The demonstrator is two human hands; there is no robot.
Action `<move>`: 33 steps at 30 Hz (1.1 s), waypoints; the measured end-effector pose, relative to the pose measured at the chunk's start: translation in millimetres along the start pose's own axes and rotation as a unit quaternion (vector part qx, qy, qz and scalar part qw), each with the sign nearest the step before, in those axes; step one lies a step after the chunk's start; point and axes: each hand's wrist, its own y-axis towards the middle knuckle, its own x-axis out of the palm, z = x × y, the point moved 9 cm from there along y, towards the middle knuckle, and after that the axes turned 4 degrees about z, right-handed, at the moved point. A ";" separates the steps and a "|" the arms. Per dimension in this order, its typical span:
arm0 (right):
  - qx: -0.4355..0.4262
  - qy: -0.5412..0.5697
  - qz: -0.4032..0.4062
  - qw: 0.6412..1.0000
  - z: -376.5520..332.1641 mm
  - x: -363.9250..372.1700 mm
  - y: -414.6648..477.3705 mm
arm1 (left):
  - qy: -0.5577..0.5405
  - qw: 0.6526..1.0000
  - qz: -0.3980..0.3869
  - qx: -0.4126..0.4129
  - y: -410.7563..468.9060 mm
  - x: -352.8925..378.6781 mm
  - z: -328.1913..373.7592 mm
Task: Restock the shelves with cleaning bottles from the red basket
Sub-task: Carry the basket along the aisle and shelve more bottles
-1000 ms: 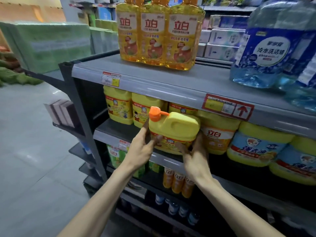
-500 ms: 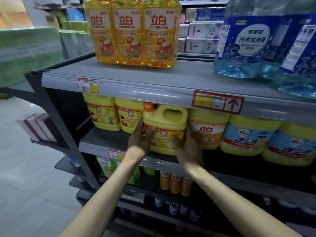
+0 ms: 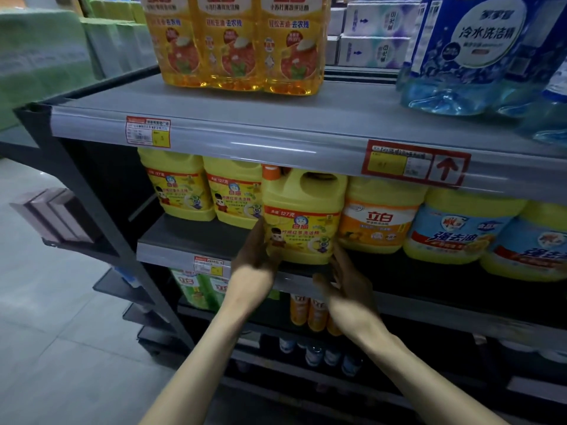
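Nearest to us, our two bare forearms reach up toward the shelving. Our right hand (image 3: 346,280) sits just below the front edge of the second shelf (image 3: 171,251), fingers loosely spread and slightly curled, blurred; we cannot tell whether its fingertips touch the jug. Our left hand (image 3: 254,250) is cupped against the lower left side of the yellow jug (image 3: 302,216), thumb and fingers pressed to the plastic.

The jug stands upright on the second shelf at its front edge, long axis vertical, label facing us, orange cap (image 3: 271,173) at the upper left and moulded handle loop at the top right. It is smooth, boxy opaque plastic. To its left, set further back, stand two matching yellow jugs (image 3: 205,191); to its right an orange-labelled yellow jug (image 3: 377,216), then blue-labelled ones (image 3: 460,228).

Above, the grey top shelf (image 3: 276,118) carries price tags along its rail. On it stand three tall clear bottles of amber liquid (image 3: 236,44) packed side by side, and large clear blue jugs (image 3: 478,53) at the right.
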 end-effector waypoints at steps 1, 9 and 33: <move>0.003 -0.002 -0.004 1.000 -1.2 1.1 0.0 | 0.007 1.000 0.004 -0.005 -0.6 -0.2 -3.2; 0.018 -0.022 -0.013 1.000 -7.0 17.7 6.6 | 0.035 0.998 0.001 -0.056 30.9 1.3 -9.2; 0.088 0.063 -0.020 0.994 -6.8 31.4 36.8 | 0.037 0.996 -0.020 -0.082 42.9 13.4 -16.5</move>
